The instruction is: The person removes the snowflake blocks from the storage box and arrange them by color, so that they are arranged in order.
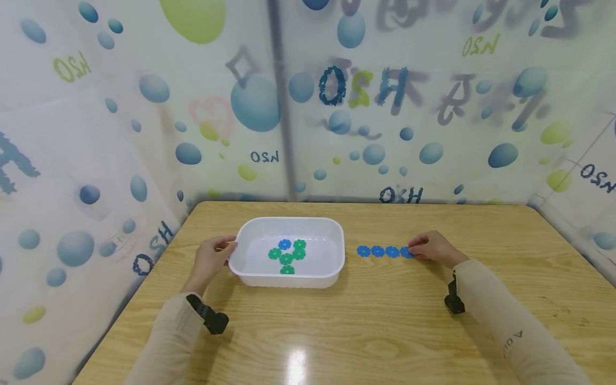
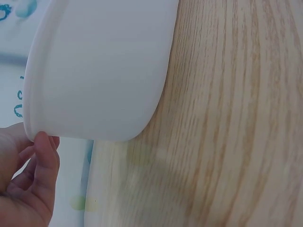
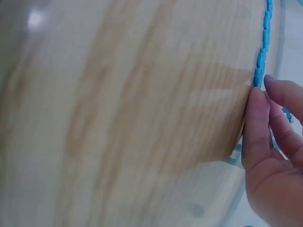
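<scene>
- Head view: a white plastic tray [image 1: 289, 280] stands upright on the wood-grain surface [image 1: 375, 326], with both hands at work around it.
- The left hand [image 1: 210, 261], at the tray's left end, grasps its rim between thumb and fingers.
- Just beside the tray's right end, a row of four blue notched discs [image 1: 378, 251] runs away from it, edge to edge.
- The right hand [image 1: 437, 248], beyond the row as seen from the tray, pinches the disc farthest from the tray.
- Inside the tray, five green notched discs [image 1: 286, 259] lie loosely grouped on the floor, with one blue notched disc [image 1: 285, 244] near the group's far side.
- Behind the tray, past the surface's far edge, hangs a printed curtain [image 1: 372, 155] with blue and green drops.
</scene>
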The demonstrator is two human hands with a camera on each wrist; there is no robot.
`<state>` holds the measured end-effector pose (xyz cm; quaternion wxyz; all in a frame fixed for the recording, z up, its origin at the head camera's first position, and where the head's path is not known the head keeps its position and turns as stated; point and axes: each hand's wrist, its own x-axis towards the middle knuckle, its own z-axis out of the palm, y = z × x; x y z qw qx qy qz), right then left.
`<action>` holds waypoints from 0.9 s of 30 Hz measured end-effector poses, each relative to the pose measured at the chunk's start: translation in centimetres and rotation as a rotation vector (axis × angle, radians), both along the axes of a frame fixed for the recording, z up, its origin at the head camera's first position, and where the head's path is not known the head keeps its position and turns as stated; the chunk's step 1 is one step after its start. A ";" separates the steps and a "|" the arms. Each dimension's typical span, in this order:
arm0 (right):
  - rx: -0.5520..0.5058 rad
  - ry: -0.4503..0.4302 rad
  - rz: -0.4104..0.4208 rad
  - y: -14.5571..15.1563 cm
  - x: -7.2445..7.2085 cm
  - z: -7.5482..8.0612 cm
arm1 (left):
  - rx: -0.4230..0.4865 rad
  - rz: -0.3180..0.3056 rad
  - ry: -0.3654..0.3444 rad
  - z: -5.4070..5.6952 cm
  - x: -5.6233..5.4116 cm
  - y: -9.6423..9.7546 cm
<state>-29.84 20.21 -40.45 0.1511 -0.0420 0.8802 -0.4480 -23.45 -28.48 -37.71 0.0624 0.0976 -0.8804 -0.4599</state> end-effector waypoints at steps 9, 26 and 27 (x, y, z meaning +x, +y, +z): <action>0.028 0.023 0.051 -0.2 -0.4 2.3 | 0.017 -0.003 -0.017 -0.1 0.0 -0.1; -0.044 0.167 0.286 -10.4 0.1 8.6 | 0.029 0.002 -0.024 -0.1 -0.1 -0.1; -0.053 0.170 0.301 -11.2 0.0 8.9 | 0.030 0.003 -0.028 -0.1 -0.1 -0.2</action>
